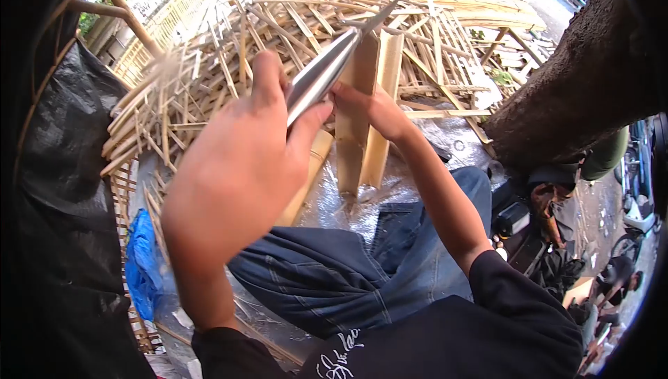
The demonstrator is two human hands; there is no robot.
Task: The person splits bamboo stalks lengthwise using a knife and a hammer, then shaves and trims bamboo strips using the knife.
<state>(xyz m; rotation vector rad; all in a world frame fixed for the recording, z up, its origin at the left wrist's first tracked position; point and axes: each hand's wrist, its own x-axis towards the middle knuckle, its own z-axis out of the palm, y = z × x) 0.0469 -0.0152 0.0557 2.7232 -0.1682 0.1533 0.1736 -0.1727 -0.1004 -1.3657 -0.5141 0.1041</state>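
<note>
1. Left hand (pixel 233 163): big in frame, left of center, slightly blurred. Grip closed on the metal tool (pixel 323 69), thumb on the near side, a bent finger at its upper left.
2. Metal tool: upper center, shiny body, tilted, narrow pointed end aimed to the upper right. It crosses the top of the front bamboo piece. Can't tell if the two touch.
3. Right hand (pixel 383 113): just right of center. Grip closed around the front bamboo piece (pixel 351 139), some fingers hidden, so can't tell how tight.
4. Front bamboo piece: center, brownish, near upright in frame, lower end ragged. The paler bamboo piece (pixel 376 154) is right beside it on the right, top leaning slightly right.
5. Another bamboo length (pixel 314 174): slanted, below the left hand's thumb, partly hidden by the hand.
6. Pile of bamboo strips (pixel 299 21): fills upper left to upper center, strips crossing at all angles, behind both hands.
7. Silvery sheet (pixel 341 215): on the ground under the bamboo pieces, wrinkled, reflective.
8. Jeans (pixel 334 275): lower center, legs bent. Black shirt (pixel 452 344) below, white lettering at bottom.
9. Left side: black sheeting (pixel 66 184), blue plastic (pixel 142 261) at lower left.
10. Right side: thick tree trunk (pixel 577 80) at upper right, mixed dark items below it, too cluttered to name.
</note>
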